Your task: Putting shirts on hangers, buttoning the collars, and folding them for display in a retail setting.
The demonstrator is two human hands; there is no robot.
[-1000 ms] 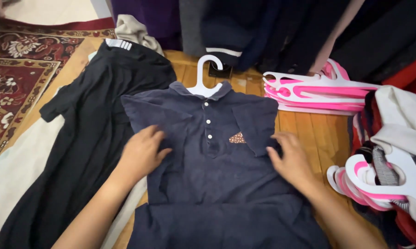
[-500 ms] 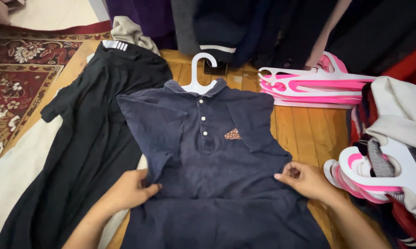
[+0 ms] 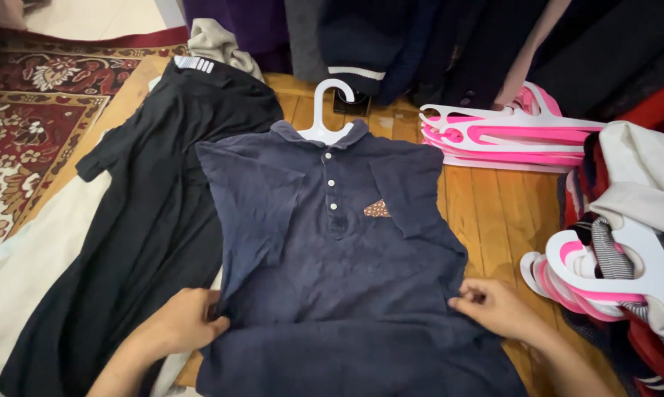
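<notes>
Currently:
Polo shirt (image 3: 332,272): navy, flat on wooden floor (image 3: 494,213), on white hanger (image 3: 324,110).
Left hand (image 3: 177,323): fingers pinching shirt's left edge.
Right hand (image 3: 494,309): fingers pinching right edge.

Even, soft indoor light fills the frame, moderately bright, with no hard shadows. The wooden floor (image 3: 494,213) at three o'clock carries a mild warm sheen. Dark hanging clothes (image 3: 435,44) at twelve o'clock lose detail in shade. The navy polo shirt (image 3: 332,250) at centre is sharp; both hands at six o'clock look slightly soft. Edges bend a little from a wide lens.
</notes>
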